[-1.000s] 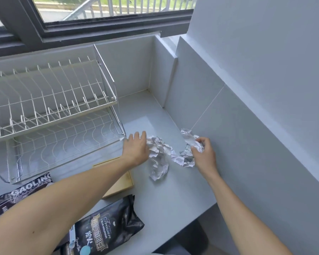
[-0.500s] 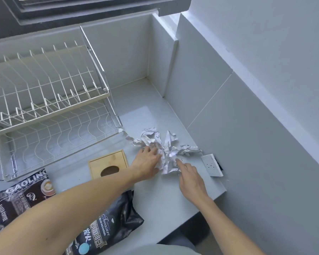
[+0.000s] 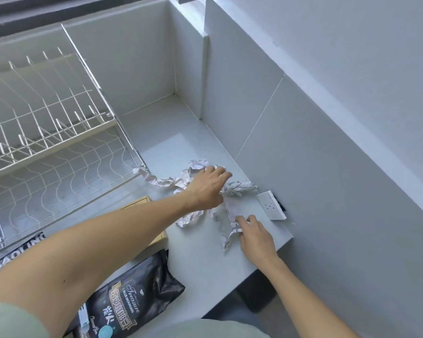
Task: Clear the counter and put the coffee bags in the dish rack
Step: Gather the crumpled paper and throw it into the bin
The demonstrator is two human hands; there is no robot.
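**Crumpled paper gathered first; coffee bags waited at the near edge**

The crumpled paper (image 3: 193,176) lay scattered across the far right part of the table (image 3: 205,269), between the dish rack (image 3: 59,147) and the tiled wall. It looked very light, soft and springy, likely to compress easily but shed loose bits, so cupping the whole heap from both sides seemed the better hold. The left hand (image 3: 209,186) rested flat on the middle of the heap with fingers spread, pressing down rather than closed. The right hand (image 3: 254,236) pinched a nearer scrap between thumb and fingertips.

The coffee bag (image 3: 130,306), dark and glossy, lay at the near edge under the left forearm; it looked pliable and a little slippery, probably best taken by the body with a full grip. A second coffee bag (image 3: 12,252) showed at the near left, just in front of the rack and partly hidden.

A white socket block (image 3: 271,204) sat just right of the paper against the wall, and a wooden box (image 3: 142,202) lay beneath the left arm; both could snag a sweeping motion. The rack's shelves stood bare.
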